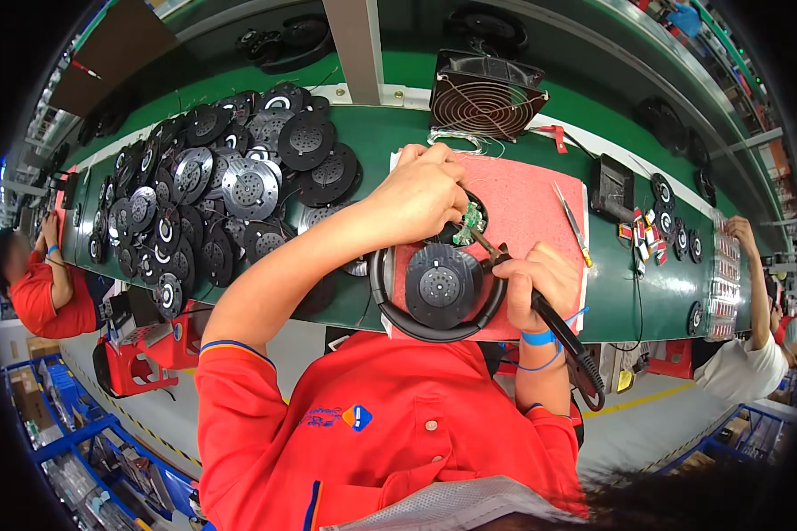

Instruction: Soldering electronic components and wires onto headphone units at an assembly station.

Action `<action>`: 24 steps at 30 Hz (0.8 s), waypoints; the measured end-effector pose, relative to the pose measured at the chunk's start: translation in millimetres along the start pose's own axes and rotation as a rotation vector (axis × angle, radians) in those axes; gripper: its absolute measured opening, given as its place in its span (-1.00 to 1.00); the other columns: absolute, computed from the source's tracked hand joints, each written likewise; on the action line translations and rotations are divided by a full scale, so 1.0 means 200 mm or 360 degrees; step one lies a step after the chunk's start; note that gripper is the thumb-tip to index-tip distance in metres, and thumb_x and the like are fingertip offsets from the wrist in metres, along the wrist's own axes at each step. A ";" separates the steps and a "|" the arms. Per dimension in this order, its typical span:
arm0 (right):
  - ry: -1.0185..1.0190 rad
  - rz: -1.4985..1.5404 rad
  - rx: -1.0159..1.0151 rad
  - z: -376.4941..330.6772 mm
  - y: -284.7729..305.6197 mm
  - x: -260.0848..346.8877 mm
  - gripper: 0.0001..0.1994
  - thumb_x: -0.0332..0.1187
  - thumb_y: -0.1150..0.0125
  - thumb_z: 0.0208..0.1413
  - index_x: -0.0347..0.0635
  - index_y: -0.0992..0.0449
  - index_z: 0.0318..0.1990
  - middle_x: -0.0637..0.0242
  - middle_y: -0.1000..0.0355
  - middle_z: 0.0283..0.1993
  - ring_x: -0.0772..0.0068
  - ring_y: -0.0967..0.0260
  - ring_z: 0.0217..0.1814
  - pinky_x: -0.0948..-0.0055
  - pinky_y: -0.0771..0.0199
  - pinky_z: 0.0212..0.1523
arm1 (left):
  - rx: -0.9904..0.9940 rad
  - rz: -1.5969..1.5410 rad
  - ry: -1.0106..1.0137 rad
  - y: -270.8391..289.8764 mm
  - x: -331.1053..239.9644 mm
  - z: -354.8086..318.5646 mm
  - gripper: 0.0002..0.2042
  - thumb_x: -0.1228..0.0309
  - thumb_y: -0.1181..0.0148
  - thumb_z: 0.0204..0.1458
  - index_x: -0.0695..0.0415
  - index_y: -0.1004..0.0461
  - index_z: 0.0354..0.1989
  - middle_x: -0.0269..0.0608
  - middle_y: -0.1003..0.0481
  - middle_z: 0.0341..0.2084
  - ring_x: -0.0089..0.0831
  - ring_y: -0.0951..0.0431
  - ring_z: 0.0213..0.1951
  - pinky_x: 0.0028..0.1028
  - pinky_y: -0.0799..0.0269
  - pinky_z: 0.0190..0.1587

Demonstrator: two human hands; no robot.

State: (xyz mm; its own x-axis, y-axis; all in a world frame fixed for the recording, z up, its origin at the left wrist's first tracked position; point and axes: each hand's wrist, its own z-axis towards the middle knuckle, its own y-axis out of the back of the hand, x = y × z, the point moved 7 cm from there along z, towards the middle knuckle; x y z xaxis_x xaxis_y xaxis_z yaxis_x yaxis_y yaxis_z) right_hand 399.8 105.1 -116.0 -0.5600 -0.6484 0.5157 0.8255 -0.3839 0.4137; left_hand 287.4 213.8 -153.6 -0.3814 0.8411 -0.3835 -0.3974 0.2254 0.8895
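My left hand is closed, fingers bent down at the rim of an open black ear cup with a green circuit board; whatever its fingertips pinch is hidden. In my right hand is a soldering iron, gripped like a pen, its tip pointing at the board. A black headphone headband curves round on a pink mat. Inside the curve lies a round black speaker plate, close below the board. A blue band circles my right wrist.
A large heap of round speaker plates covers the bench at left. A fan with a wire grille stands behind the mat. Tweezers lie at the mat's right edge, a black box beyond. Co-workers sit at both sides.
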 end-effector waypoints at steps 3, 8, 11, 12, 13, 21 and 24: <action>-0.0034 0.0021 -0.0051 0.00 0.02 -0.01 -0.74 -0.37 -0.06 0.08 -0.26 -0.46 -0.62 0.31 -0.27 -0.73 0.40 -0.13 -0.73 0.43 -0.05 -0.67 | -0.0010 -0.0004 -0.0017 0.00 0.00 0.00 -0.91 0.37 -0.24 -0.20 0.08 -0.59 -0.54 -0.37 -0.47 -0.31 -0.33 -0.32 -0.03 -0.25 -0.12 0.02; -0.0049 0.0018 -0.0076 -0.01 0.03 -0.02 -0.70 -0.32 -0.04 0.12 -0.28 -0.46 -0.61 0.31 -0.28 -0.73 0.40 -0.14 -0.72 0.44 -0.06 -0.67 | -0.0003 0.0014 -0.0017 0.00 0.00 0.00 -0.92 0.37 -0.24 -0.22 0.08 -0.59 -0.56 -0.38 -0.47 -0.32 -0.32 -0.32 -0.03 -0.25 -0.13 0.02; -0.0059 0.0017 -0.0070 -0.01 0.03 -0.02 -0.69 -0.32 -0.04 0.13 -0.28 -0.46 -0.60 0.30 -0.29 -0.72 0.40 -0.14 -0.72 0.44 -0.06 -0.67 | 0.0004 0.0032 -0.0009 0.00 0.00 0.00 -0.92 0.37 -0.24 -0.22 0.08 -0.58 -0.57 -0.38 -0.47 -0.31 -0.32 -0.32 -0.03 -0.25 -0.13 0.02; -0.0060 0.0017 -0.0071 -0.01 0.03 -0.02 -0.69 -0.32 -0.04 0.13 -0.28 -0.46 -0.60 0.30 -0.29 -0.72 0.40 -0.14 -0.72 0.44 -0.06 -0.67 | 0.0005 0.0032 -0.0009 0.00 0.00 0.00 -0.92 0.37 -0.24 -0.22 0.08 -0.58 -0.57 -0.38 -0.47 -0.31 -0.32 -0.32 -0.03 -0.25 -0.13 0.02; -0.0059 0.0003 -0.0073 -0.01 0.03 -0.02 -0.69 -0.32 -0.04 0.14 -0.28 -0.46 -0.60 0.29 -0.30 -0.72 0.40 -0.14 -0.72 0.44 -0.06 -0.67 | 0.0007 0.0032 -0.0009 0.00 -0.01 0.00 -0.92 0.37 -0.24 -0.21 0.08 -0.58 -0.57 -0.38 -0.48 -0.29 -0.32 -0.32 -0.03 -0.25 -0.13 0.02; -0.0071 -0.0011 -0.0084 -0.02 0.05 -0.03 -0.69 -0.32 -0.03 0.14 -0.29 -0.46 -0.60 0.28 -0.34 -0.69 0.39 -0.15 -0.71 0.44 -0.08 -0.65 | 0.0014 -0.0080 0.0042 0.00 0.00 -0.01 -0.93 0.41 -0.24 -0.18 0.12 -0.58 -0.55 -0.33 -0.48 -0.24 -0.28 -0.33 -0.03 -0.24 -0.14 0.03; -0.0096 -0.0013 -0.0065 -0.02 0.04 -0.04 -0.68 -0.31 -0.02 0.14 -0.29 -0.46 -0.60 0.28 -0.36 -0.68 0.39 -0.16 -0.71 0.44 -0.10 -0.64 | 0.0041 -0.0248 0.0207 0.00 0.02 -0.02 -0.92 0.44 -0.24 -0.17 0.17 -0.57 -0.53 -0.28 -0.50 -0.22 -0.24 -0.36 -0.05 -0.27 -0.18 0.04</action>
State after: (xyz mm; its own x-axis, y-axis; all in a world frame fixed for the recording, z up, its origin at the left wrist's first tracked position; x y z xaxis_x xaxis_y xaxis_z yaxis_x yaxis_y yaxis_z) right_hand 411.5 104.2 -119.1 -0.5689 -0.6049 0.5572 0.8224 -0.4162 0.3879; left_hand 282.9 216.0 -156.1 -0.4221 0.7250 -0.5442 -0.4391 0.3617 0.8224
